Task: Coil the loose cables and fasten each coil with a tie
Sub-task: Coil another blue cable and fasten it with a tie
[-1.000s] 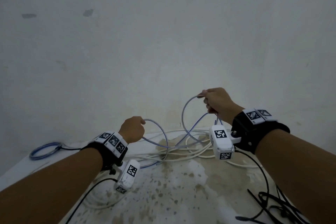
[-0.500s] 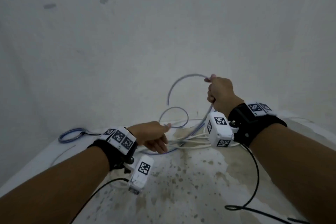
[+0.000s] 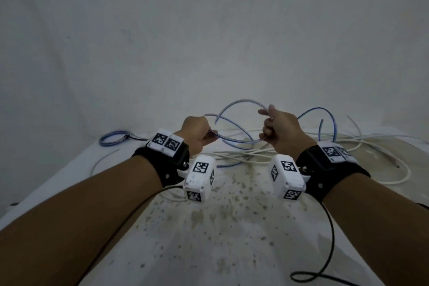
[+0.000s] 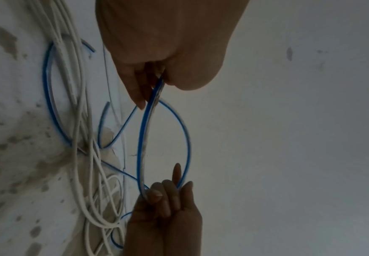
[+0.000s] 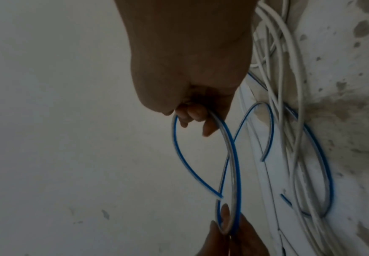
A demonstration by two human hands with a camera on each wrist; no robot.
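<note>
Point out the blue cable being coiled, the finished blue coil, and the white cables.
blue cable [image 3: 241, 102], head view, top of raised loop
finished coil [image 3: 111, 139], head view, its left arc
white cables [image 3: 241, 154], head view, bundle's middle

Blue-striped cable [image 3: 234, 123], white cables [image 3: 243, 153], brown-speckled white table [image 3: 220, 227].

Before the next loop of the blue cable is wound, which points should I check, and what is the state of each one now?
1. Left hand grips the blue cable: ok.
2. Right hand grips the same cable: ok.
3. A loop is formed between the hands: ok, the left wrist view shows it.
4. The remaining blue cable is free of the white cables: not ok, it lies across them on the table.
5. A tie within reach: cannot tell, none is seen.
6. The finished blue coil at the far left lies apart from the work: ok.
</note>
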